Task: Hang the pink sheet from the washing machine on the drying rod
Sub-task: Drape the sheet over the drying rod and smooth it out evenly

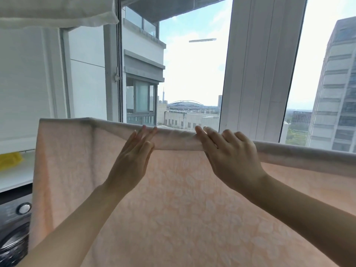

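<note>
- Sheet [183, 199]: pink, draped over the drying rod, rod hidden beneath its fold.
- Left hand [131, 160]: flat-fingered, presses the fold, apparently smoothing.
- Right hand [231, 158]: fingers curl over the fold, steadying it.

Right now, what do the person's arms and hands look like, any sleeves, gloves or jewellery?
Both forearms are bare as far as the frame shows, with no sleeves in view. The left hand and right hand wear no gloves, rings or watch.
</note>
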`<move>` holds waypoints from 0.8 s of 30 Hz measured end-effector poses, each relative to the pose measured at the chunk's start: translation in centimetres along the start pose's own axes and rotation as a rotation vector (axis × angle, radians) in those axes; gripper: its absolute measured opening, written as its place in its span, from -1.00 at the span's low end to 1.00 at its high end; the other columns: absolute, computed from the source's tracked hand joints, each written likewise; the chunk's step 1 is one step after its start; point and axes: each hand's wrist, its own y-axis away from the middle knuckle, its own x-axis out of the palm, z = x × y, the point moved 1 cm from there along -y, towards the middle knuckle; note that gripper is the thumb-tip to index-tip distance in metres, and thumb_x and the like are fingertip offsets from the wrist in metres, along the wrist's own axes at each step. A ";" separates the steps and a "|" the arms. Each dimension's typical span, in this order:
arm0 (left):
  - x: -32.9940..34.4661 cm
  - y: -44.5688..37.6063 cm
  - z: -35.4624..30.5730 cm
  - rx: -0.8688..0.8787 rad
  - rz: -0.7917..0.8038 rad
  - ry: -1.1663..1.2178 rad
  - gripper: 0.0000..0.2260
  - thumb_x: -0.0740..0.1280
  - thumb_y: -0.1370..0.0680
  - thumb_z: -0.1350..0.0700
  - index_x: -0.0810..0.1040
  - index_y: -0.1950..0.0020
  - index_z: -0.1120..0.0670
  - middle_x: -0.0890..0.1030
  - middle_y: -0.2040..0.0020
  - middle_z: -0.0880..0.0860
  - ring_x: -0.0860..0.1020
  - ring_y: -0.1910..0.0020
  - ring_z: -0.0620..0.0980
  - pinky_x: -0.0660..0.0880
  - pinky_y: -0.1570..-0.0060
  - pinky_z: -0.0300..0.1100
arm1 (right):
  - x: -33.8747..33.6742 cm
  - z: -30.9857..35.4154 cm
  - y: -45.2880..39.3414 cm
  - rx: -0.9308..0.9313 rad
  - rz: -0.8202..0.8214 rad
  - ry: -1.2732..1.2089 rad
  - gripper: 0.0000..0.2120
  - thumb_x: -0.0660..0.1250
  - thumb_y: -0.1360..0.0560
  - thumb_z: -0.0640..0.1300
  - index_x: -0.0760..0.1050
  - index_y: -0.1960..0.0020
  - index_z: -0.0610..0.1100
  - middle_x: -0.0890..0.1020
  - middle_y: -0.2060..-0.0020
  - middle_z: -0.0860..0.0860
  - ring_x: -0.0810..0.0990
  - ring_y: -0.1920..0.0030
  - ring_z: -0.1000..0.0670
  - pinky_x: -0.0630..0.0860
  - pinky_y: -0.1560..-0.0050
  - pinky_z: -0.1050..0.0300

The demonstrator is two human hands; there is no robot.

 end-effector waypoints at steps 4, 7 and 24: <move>0.2 -1.0 0.6 -0.055 0.005 -0.028 -0.90 0.20 -0.64 0.24 0.36 0.03 0.08 0.34 -0.49 0.11 0.22 -0.51 0.14 0.17 -0.43 0.28 | -0.1 0.4 0.1 0.018 0.024 -0.059 -0.49 0.36 -0.51 -0.20 0.35 -0.43 -0.22 0.54 -0.27 -0.16 0.58 0.10 -0.13 0.49 0.13 -0.02; -0.1 -1.7 0.7 -0.092 -0.017 -0.077 -0.92 0.20 -0.64 0.25 0.38 0.02 0.10 0.44 -0.41 0.17 0.35 -0.43 0.23 0.23 -0.38 0.33 | -0.7 1.0 0.4 0.020 0.049 -0.083 -0.50 0.37 -0.50 -0.21 0.37 -0.42 -0.23 0.46 -0.35 -0.19 0.56 -0.10 -0.21 0.49 -0.07 -0.13; -0.4 -1.2 0.4 -0.075 -0.145 -0.066 -0.84 0.21 -0.64 0.13 0.51 0.03 0.19 0.51 -0.34 0.17 0.43 -0.36 0.21 0.30 -0.36 0.30 | -0.3 4.8 -3.2 0.059 0.300 -0.067 -0.37 0.36 -0.48 -0.08 0.25 -0.49 -0.18 0.38 -0.41 -0.25 0.41 -0.35 -0.30 0.38 -0.28 -0.24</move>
